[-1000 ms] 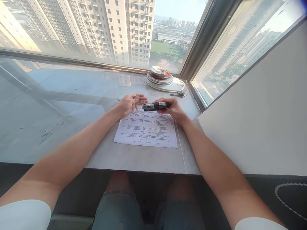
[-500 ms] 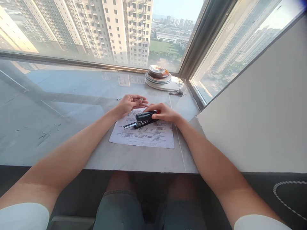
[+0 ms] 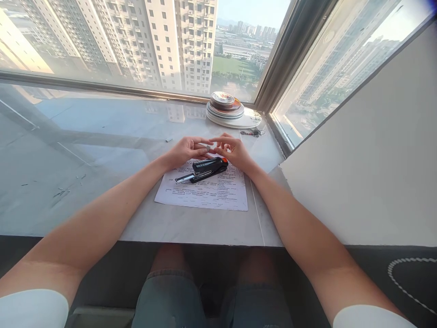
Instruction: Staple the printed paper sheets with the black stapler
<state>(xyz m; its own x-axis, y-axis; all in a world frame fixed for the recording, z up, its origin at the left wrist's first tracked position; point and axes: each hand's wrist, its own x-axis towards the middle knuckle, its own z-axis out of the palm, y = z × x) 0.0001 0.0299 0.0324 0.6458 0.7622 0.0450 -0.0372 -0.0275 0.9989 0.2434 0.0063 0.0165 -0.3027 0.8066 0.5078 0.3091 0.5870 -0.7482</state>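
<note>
My left hand (image 3: 189, 152) pinches a small grey strip of staples (image 3: 208, 148) between thumb and fingers, above the top edge of a printed sheet of paper (image 3: 201, 199). Facing it, my right hand (image 3: 234, 152) has its index finger stretched out to the left hand's fingertips; its other fingers are partly bent, and nothing shows in it. A black stapler (image 3: 209, 168) with a red-orange end lies on the paper just below both hands. Its metal staple tray (image 3: 184, 178) sticks out to the left.
Another short staple strip (image 3: 169, 140) lies on the marble sill (image 3: 129, 182) left of my hands. Loose staples (image 3: 61, 192) are scattered farther left. Stacked plates (image 3: 225, 111) and a keychain-like item (image 3: 253, 133) sit by the window corner. A wall (image 3: 368, 168) bounds the right side.
My right hand has let go of the stapler and moved up to the left hand's fingertips. The stapler stays on the paper. The strip in my left hand shows more clearly.
</note>
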